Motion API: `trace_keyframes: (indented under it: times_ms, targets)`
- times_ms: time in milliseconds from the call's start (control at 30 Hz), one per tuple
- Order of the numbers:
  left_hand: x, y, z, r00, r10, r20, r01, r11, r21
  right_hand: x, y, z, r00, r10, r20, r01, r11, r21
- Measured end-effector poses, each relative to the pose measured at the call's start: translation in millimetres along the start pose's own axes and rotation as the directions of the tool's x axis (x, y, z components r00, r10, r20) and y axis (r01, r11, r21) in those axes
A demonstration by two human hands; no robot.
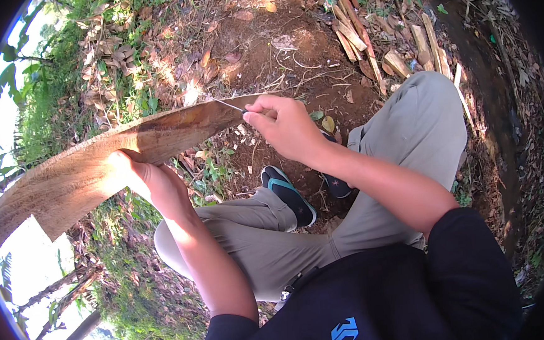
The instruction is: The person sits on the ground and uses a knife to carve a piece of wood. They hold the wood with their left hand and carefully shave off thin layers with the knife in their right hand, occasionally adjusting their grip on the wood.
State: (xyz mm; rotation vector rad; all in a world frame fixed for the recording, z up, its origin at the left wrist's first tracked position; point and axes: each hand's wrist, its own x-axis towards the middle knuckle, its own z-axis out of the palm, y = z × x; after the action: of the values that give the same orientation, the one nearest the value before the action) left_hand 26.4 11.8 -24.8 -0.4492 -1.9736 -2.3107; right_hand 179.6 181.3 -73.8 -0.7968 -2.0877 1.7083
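Note:
A long wooden plank (170, 127), brown with a rough-sawn edge, slants up from the left side of the view to the middle. My left hand (154, 180) grips its lower edge, thumb over the near face, the other fingers partly hidden. Closed near the plank's far right end is my right hand (286, 124). It holds a thin-shafted metal tool (228, 104) with a dark end, pointing left over the plank. Most of its handle lies inside my fist, so its exact kind cannot be made out.
I sit with grey-trousered knees (412, 121) bent and dark shoes (289, 197) below the plank. Split wood pieces (354, 34) lie on the brown soil at upper right. Leaf litter and green plants (57, 121) spread leftward, with bare poles (70, 338) at lower left.

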Motion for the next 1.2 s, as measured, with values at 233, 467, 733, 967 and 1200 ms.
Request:
trace_keyframes:
  times_ms: [233, 467, 733, 967, 1200]
  targets:
    - [0, 2, 3, 0.998, -0.013, -0.059, 0.015, 0.999, 0.04, -4, 4, 7, 0.999, -0.009, -0.05, 0.009, 1.0, -0.009]
    - [-6, 8, 20, 0.993, 0.006, -0.119, -0.006, 1.0, 0.001, 0, -1, 4, 0.998, -0.057, -0.038, 0.06, 0.995, 0.081]
    - [0, 8, 16, 0.999, 0.001, -0.044, 0.0, 1.0, 0.026, 4, 13, 3, 0.997, -0.061, -0.05, 0.062, 0.998, 0.024]
    - [-4, 8, 20, 0.995, -0.075, -0.067, 0.077, 0.997, 0.018, 2, 18, 7, 0.994, -0.076, -0.085, 0.077, 0.997, 0.009]
    - [-2, 8, 15, 0.992, -0.125, -0.024, 0.126, 0.992, 0.008, 1, 14, 8, 0.995, -0.056, -0.084, 0.058, 0.998, 0.018]
